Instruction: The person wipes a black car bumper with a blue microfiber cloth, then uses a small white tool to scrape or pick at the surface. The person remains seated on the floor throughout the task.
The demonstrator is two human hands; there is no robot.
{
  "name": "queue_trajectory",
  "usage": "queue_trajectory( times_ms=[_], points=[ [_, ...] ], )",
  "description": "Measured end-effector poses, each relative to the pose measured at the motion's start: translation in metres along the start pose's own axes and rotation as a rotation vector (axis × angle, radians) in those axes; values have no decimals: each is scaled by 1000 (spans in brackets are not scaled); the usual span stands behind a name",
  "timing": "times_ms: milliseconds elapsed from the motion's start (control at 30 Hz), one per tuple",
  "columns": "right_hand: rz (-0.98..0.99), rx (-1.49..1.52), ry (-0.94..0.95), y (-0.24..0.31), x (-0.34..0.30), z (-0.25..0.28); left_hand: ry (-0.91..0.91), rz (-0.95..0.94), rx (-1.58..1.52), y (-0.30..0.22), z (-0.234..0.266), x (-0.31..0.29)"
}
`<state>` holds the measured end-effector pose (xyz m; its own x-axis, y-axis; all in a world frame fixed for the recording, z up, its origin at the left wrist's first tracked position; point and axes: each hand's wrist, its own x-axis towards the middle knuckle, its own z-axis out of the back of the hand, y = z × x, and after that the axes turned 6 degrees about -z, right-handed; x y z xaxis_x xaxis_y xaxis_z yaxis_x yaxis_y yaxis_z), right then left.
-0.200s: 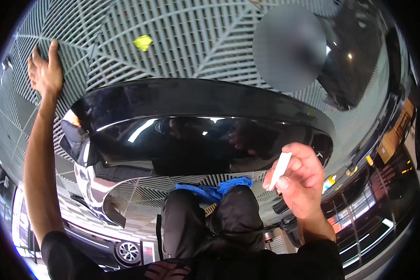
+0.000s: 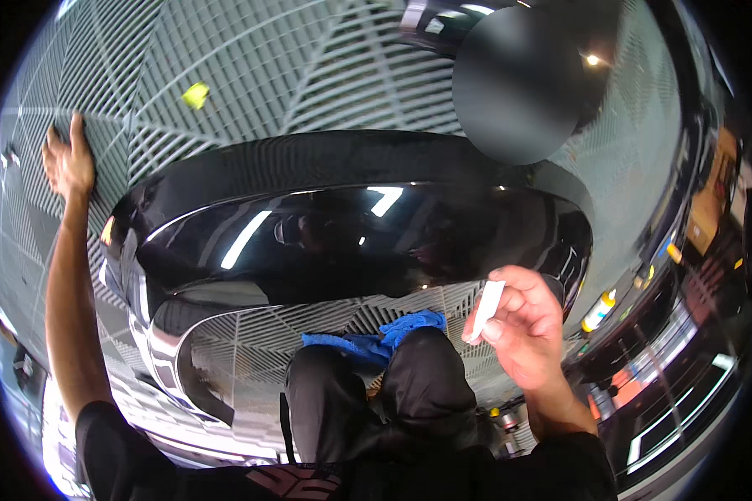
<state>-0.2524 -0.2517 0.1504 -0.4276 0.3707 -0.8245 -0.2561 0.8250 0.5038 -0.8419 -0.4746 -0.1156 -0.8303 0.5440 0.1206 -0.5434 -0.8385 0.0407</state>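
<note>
A long glossy black car body panel, which looks like a bumper [image 2: 351, 238], lies across in front of my knees, with lamps mirrored in its curved face. My right hand [image 2: 526, 330] is near the panel's right lower edge, pinching a small flat white strip [image 2: 487, 307] between thumb and fingers. Whether the strip touches the panel cannot be made out. At the far left, my left hand [image 2: 69, 165] is stretched out with its fingers apart over the grated floor, beyond the panel's left end, and holds nothing.
A blue cloth [image 2: 351, 345] lies by my knees. On the grey slatted floor [image 2: 234, 58] is a yellow-green scrap [image 2: 195, 95]. To the right stand a yellow-and-white bottle [image 2: 599, 311] and cardboard boxes [image 2: 704, 219]. A grey blurred disc covers part of the upper right.
My view has shifted, so the floor scrap appears farther left and lower. Both hands keep their poses, the white strip still pinched in the right.
</note>
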Motion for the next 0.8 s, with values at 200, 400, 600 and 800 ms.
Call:
queue_trajectory(
  times_ms=[200, 400, 600, 800],
  points=[
    [96, 136, -113, -42, -71, 102, 338, -565, 654, 115, -3, 77],
    [344, 194, -440, -57, -135, 199, 555, -160, -329, 20, 57, 26],
    [587, 350, -649, -44, -118, 353, 40, -331, -604, -90, 184, -35],
    [510, 569, -733, -55, -62, 497, -157, -648, -325, -230, 319, -61]
  ],
)
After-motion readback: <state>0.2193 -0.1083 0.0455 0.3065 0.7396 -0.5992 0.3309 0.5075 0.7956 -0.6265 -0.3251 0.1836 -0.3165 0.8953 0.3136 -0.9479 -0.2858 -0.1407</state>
